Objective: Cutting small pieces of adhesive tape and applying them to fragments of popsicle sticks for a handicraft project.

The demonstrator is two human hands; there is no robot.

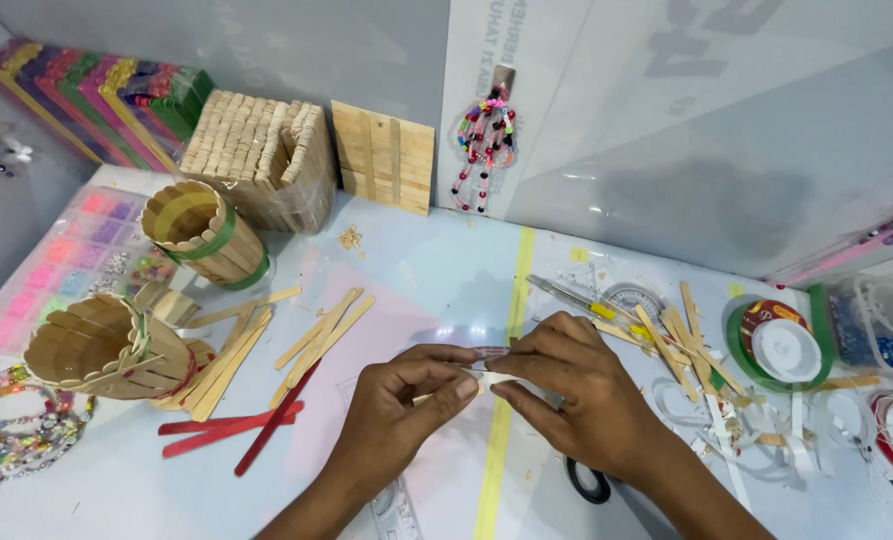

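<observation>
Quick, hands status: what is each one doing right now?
Left hand: fingers pinched shut on one end of a small pale wooden craft stick piece.
Right hand: pinched on the other end of the same piece; exact grip partly hidden.

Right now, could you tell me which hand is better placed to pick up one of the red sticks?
Probably the left hand: the red sticks lie on its side, while the right hand sits farther away.

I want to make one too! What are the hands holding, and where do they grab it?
Both hands pinch a small pale stick: the left hand at its left end, the right hand at its right end.
</observation>
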